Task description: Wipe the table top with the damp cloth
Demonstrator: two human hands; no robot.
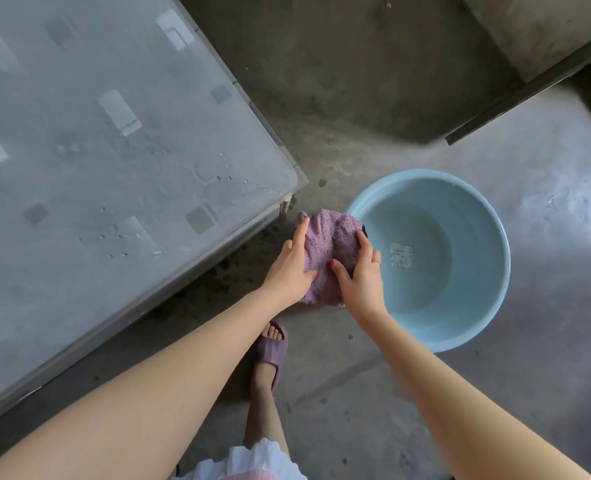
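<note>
A purple terry cloth [332, 247] is held between both hands above the concrete floor, just off the table's near corner. My left hand [292, 268] grips its left side, thumb on top. My right hand [360, 271], with a ring on one finger, grips its right side. The glass table top [114, 161] fills the left of the view, dusty, with several water drops near its corner. Part of the cloth is hidden under my palms.
A light blue basin [495, 271] holding some water stands on the floor right of the cloth. My foot in a purple slipper [270, 355] is below the hands. A concrete ledge [529, 64] runs across the upper right.
</note>
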